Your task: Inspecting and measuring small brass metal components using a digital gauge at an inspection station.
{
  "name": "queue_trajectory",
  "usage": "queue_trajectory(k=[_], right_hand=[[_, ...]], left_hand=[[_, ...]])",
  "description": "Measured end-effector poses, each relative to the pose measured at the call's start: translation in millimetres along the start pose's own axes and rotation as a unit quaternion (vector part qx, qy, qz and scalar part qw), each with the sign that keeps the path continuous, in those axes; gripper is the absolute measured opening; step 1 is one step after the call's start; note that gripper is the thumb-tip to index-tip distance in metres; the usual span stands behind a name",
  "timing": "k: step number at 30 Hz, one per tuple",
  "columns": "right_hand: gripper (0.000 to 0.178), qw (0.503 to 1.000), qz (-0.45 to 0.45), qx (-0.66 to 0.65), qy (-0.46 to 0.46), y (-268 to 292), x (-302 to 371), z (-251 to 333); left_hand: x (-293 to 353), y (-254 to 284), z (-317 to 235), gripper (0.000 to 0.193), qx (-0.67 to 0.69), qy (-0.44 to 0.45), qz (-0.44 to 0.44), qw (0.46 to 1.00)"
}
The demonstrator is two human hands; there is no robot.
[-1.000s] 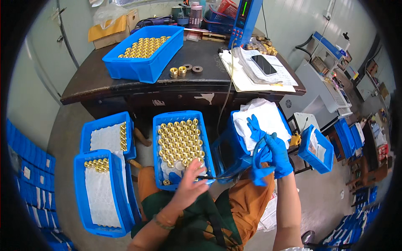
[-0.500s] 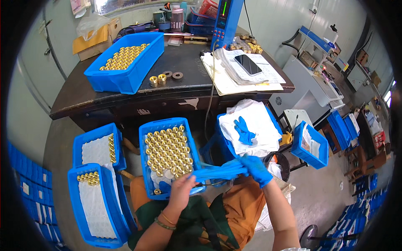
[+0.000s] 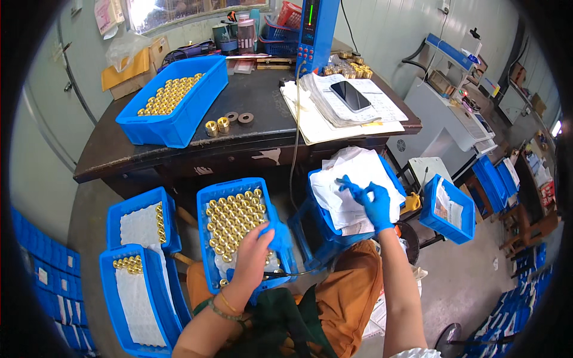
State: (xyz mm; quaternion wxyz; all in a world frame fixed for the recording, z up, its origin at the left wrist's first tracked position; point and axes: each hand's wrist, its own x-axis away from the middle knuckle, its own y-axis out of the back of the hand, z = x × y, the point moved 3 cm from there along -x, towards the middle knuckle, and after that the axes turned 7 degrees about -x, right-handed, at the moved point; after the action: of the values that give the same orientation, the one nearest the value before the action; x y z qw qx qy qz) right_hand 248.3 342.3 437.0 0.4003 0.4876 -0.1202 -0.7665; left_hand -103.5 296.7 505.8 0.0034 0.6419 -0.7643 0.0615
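Note:
My left hand (image 3: 253, 253), bare with bracelets at the wrist, is closed on a thin, crumpled blue glove (image 3: 279, 237), smeared by motion. It is over the right side of a blue crate (image 3: 203, 230) holding rows of brass fittings (image 3: 236, 215). On my right hand (image 3: 377, 209) is a blue glove. Its fingers pinch another blue glove (image 3: 349, 185) that lies on white paper sheets (image 3: 334, 206) atop a blue crate. A dark cable passes below my left hand.
Two blue crates (image 3: 110, 224) (image 3: 110, 298) with paper liners and some brass fittings stand at left. On the dark desk (image 3: 256, 134) are a blue crate (image 3: 164, 128) of fittings, loose rings, papers, a phone (image 3: 350, 96) and a blue gauge column (image 3: 315, 36). A smaller blue crate (image 3: 447, 224) stands right.
The blue glove was stretched between both hands; now only my left hand has it, raised slightly. My right hand has moved up and away to the glove on the paper.

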Motion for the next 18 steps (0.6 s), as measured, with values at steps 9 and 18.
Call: queue_trajectory(k=[9,18], right_hand=[[0.018,0.890,0.045,-0.383,-0.244,64.7,-69.6,31.3],[0.031,0.889,0.404,0.200,-0.083,25.3,24.3,-10.9]], left_hand=[[-108.3,-141.0,-34.3,0.023,-0.199,-0.308,0.068,0.928],[-72.2,-186.8,90.0,0.042,-0.434,-0.275,0.196,0.835]])
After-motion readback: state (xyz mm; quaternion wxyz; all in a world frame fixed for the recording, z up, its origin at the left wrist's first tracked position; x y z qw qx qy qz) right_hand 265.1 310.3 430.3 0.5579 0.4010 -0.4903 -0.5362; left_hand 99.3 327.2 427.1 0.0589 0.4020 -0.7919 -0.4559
